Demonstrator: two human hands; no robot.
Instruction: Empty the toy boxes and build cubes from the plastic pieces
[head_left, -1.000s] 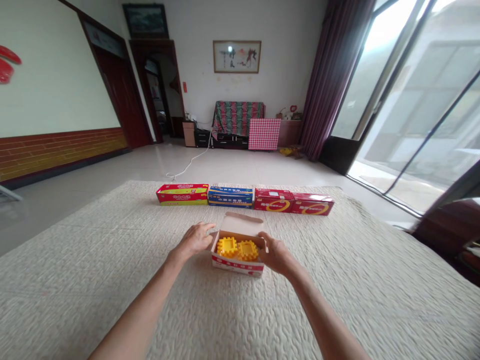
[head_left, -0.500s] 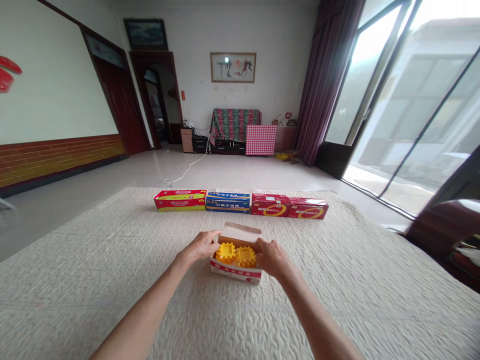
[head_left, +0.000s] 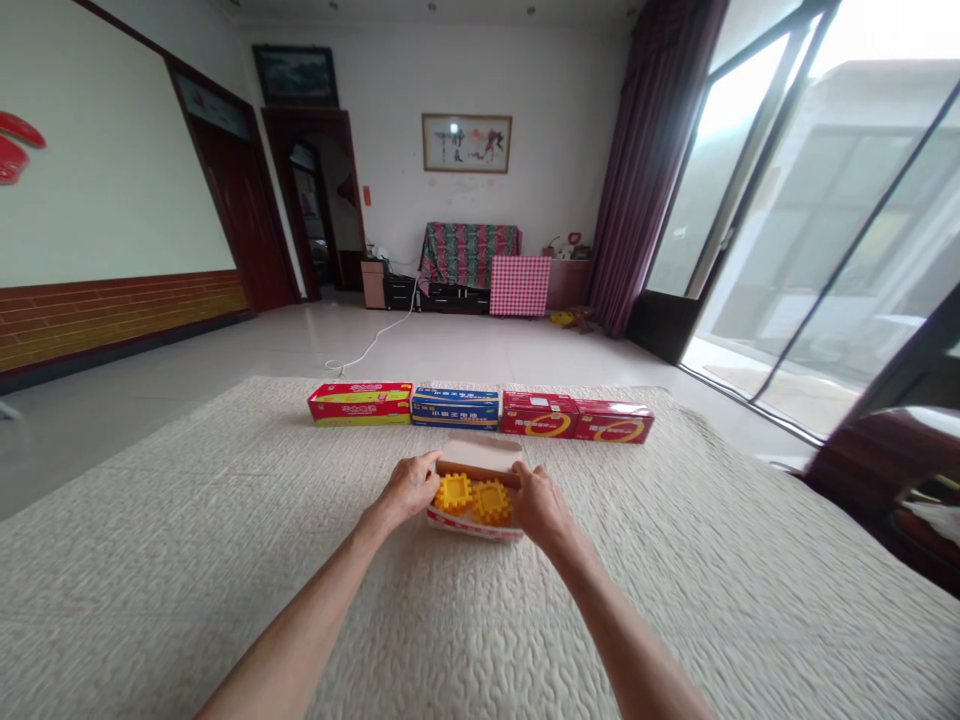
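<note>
Quilted cover [head_left: 465, 640]: pale, spread across the lower half of the frame.
Open box [head_left: 474, 530]: just below the frame's centre, flap raised at its far side.
Yellow pieces [head_left: 492, 502]: two notched ones showing, side by side inside.
Left hand [head_left: 409, 488]: gripping the box's left end.
Right hand [head_left: 541, 500]: gripping its right end.
Row beyond, mid-frame, left to right: red-and-yellow carton [head_left: 360, 405], blue carton [head_left: 455, 410], two red cartons [head_left: 538, 416].

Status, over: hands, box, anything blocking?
Left hand, right hand gripping open box at opposite ends. Two yellow pieces showing inside. Row of boxes just beyond.
</note>
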